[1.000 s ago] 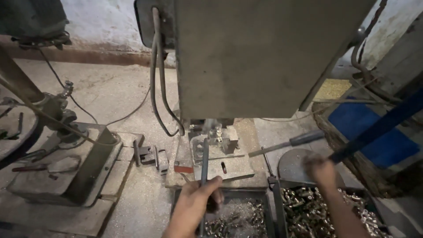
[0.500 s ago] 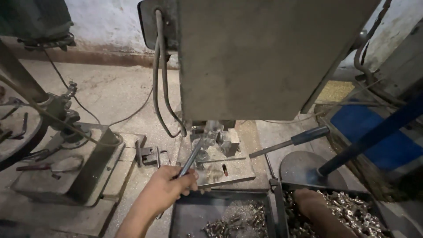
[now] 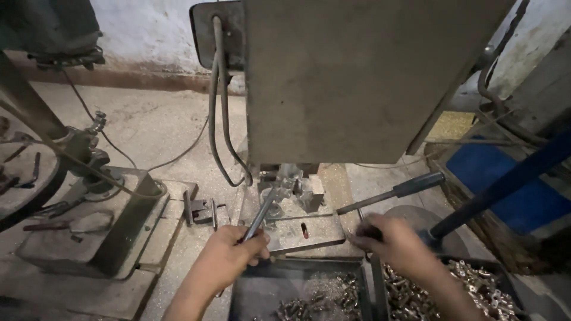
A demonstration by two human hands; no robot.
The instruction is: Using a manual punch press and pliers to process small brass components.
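R hand [image 3: 392, 241] rose out of parts tray [image 3: 476, 285] to machine table [image 3: 309, 229], fingers closed, contents unclear; L hand [image 3: 229, 255] stayed clamped on metal rod [image 3: 262, 215] by the fixture [image 3: 294, 190]

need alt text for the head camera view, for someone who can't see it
A person's left hand grips a thin metal rod angled up to a small fixture on a drill press table, while the right hand reaches toward the table's right edge. Two trays of small metal parts sit below.
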